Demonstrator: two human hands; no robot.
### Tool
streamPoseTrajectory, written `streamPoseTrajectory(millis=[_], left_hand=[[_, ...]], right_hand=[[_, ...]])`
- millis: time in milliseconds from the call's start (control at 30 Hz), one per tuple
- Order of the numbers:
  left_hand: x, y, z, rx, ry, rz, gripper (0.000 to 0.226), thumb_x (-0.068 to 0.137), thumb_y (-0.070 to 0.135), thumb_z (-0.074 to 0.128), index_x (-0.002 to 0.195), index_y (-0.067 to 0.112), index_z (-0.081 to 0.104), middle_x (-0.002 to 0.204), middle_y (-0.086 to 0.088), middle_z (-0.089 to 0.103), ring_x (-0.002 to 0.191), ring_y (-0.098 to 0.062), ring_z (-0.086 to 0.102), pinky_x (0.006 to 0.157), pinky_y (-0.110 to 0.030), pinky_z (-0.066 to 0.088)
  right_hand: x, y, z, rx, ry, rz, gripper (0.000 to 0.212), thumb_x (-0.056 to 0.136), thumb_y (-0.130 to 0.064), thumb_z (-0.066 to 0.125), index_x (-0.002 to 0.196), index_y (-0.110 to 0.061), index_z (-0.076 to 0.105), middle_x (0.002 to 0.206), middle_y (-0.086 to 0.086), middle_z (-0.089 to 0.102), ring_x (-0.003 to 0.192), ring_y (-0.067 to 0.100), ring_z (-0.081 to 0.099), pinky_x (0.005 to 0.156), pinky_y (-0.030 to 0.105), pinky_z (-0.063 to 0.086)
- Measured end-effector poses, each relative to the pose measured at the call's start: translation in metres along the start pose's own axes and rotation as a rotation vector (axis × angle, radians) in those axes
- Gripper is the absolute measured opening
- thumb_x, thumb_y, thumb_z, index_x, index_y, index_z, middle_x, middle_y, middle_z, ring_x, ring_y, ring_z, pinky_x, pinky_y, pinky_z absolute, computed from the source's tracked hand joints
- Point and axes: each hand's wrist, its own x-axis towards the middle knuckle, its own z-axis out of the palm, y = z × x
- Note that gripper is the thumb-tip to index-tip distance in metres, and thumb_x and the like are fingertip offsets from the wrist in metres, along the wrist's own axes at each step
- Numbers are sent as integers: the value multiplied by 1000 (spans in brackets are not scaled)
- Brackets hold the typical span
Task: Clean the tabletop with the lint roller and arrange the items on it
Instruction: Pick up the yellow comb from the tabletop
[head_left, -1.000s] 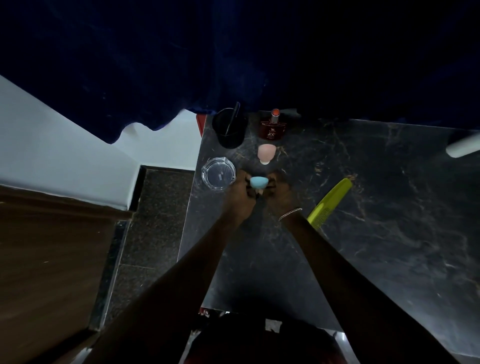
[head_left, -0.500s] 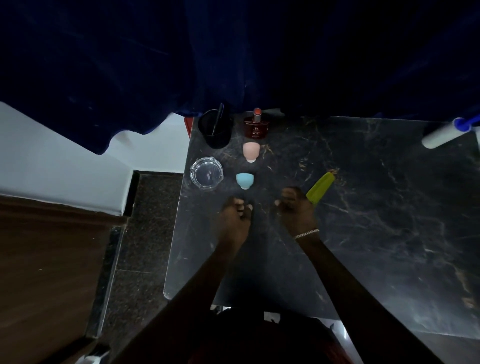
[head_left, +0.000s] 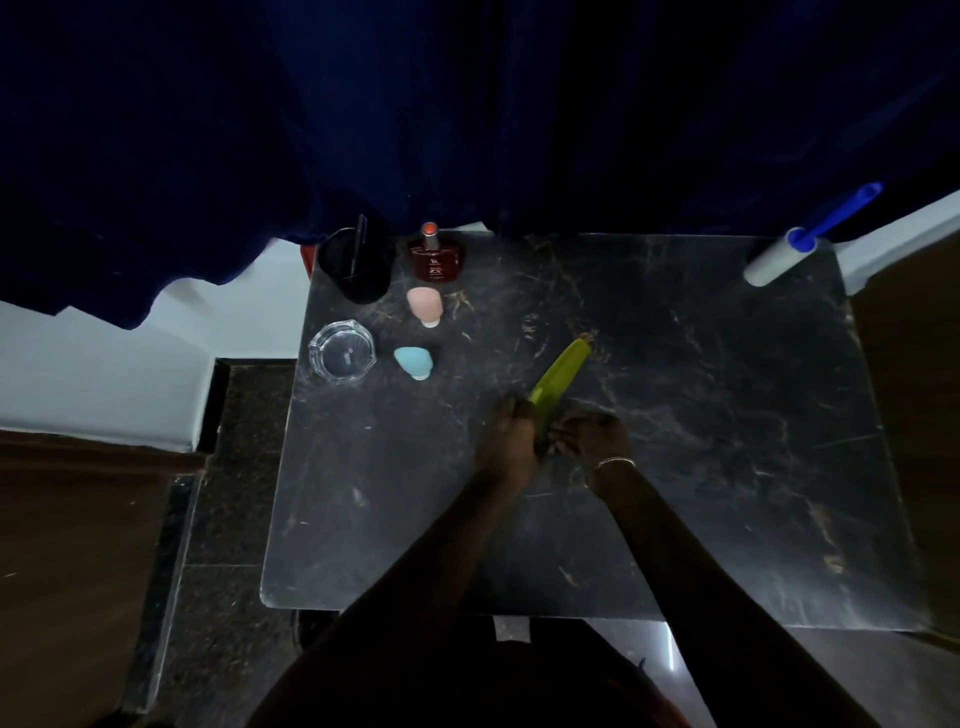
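Observation:
A yellow-green comb (head_left: 561, 376) lies slanted near the middle of the dark marble tabletop (head_left: 701, 441). My left hand (head_left: 511, 441) and my right hand (head_left: 592, 436) both close around its near end. A blue sponge (head_left: 413, 361) and a pink sponge (head_left: 425, 306) stand in a line at the far left, behind them a dark red perfume bottle (head_left: 435, 257). The white lint roller (head_left: 779, 257) with its blue handle lies at the far right corner.
A black cup (head_left: 356, 270) with a pen stands in the far left corner, a clear glass ashtray (head_left: 341, 352) in front of it. A dark blue curtain (head_left: 467, 114) hangs over the far edge. Floor drops off to the left.
Both hands let go of the blue sponge, which now stands on the table, then moved right and closed on the near end of the comb.

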Motion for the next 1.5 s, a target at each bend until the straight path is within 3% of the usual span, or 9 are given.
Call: streamPoseTrajectory(millis=[167,267,333,500,600,733,900,1100,1500], left_hand=[[3,9,0,285,-21,37,68,96,22,64,154,4,34,161,-19,29,148,-38,32,117,-49,38],[4,16,-3,270,-33,-10,66,101,13,55,159,3,26,162,-21,28,148,-38,32,119,-47,38],[3,21,-4,224,-19,-45,62,103,12,52,160,4,27,162,-21,30,149,-38,34,119,-46,37],[-1,18,-3,-200,166,-151,23,97,10,61,117,3,69,125,-21,68,112,-29,63,103,-41,50],[-3,14,-6,-431,238,-211,14,89,9,74,100,0,76,102,-19,78,97,-32,73,90,-45,57],[1,10,-9,-610,256,-285,17,88,-7,67,102,-5,77,104,-21,78,99,-35,74,92,-49,59],[14,11,-20,-801,282,-303,22,85,-14,66,98,2,73,99,-21,77,89,-34,73,87,-52,62],[41,8,-45,-634,312,-291,30,77,6,87,100,15,70,97,-12,79,91,-30,75,83,-42,61],[92,-9,-52,-278,372,-232,29,90,18,73,118,9,73,120,-14,66,108,-31,64,87,-34,48]], right_hand=[[-3,0,5,-77,-42,12,28,101,9,35,124,14,51,81,34,71,30,9,58,41,19,47],[1,0,1,-97,-63,24,34,97,16,38,130,24,46,49,15,66,29,8,54,33,13,38],[3,1,-2,-118,-93,27,36,95,18,38,130,23,47,48,9,61,31,7,54,35,13,38],[0,-2,0,-251,-232,-60,36,95,13,47,130,13,54,88,15,62,66,17,53,65,23,43],[3,-5,0,-328,-219,-164,34,93,8,57,127,11,59,99,17,62,75,21,56,67,28,47],[13,-11,-1,-418,-180,-285,41,86,5,67,127,5,61,102,21,70,92,24,61,93,46,53],[20,-22,12,-399,-254,-235,52,82,8,72,131,0,59,107,21,71,80,22,67,75,39,60],[30,-44,47,-474,-200,-343,51,77,8,77,126,2,63,103,29,72,87,35,69,80,55,60],[71,-56,92,-761,-146,-499,40,79,-7,74,118,-16,72,100,14,77,93,33,73,86,49,59]])
